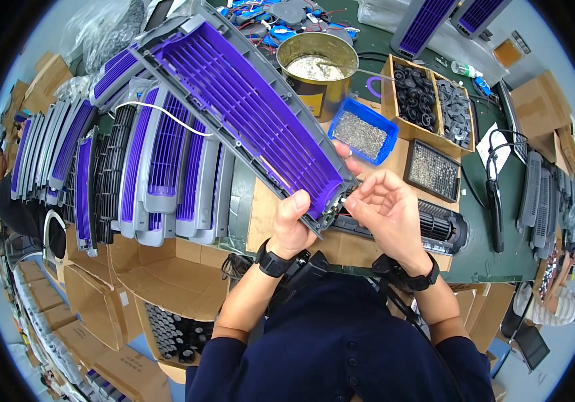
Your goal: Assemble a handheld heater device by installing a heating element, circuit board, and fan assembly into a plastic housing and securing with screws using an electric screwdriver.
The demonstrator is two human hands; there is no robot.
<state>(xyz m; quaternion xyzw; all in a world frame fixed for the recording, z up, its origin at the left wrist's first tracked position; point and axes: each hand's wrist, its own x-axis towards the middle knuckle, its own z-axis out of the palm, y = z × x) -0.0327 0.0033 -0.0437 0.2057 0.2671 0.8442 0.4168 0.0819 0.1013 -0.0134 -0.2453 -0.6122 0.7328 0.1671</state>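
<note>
A long grey fan housing with a purple slatted grille is tilted across the bench, its inner side facing up. My left hand is closed round its lower end, thumb on the near rim. At that same end, my right hand pinches thumb and forefinger together beside a small fitting; whatever is between those fingertips is too small to make out. Under my right hand lies another long dark housing with a black ribbed roller, on a cardboard sheet.
Beyond the hands are a blue tray of small screws, a large tin, a wooden box of black parts and a black tray. A black electric screwdriver lies right. Purple-grey housings crowd the left. People are at both sides.
</note>
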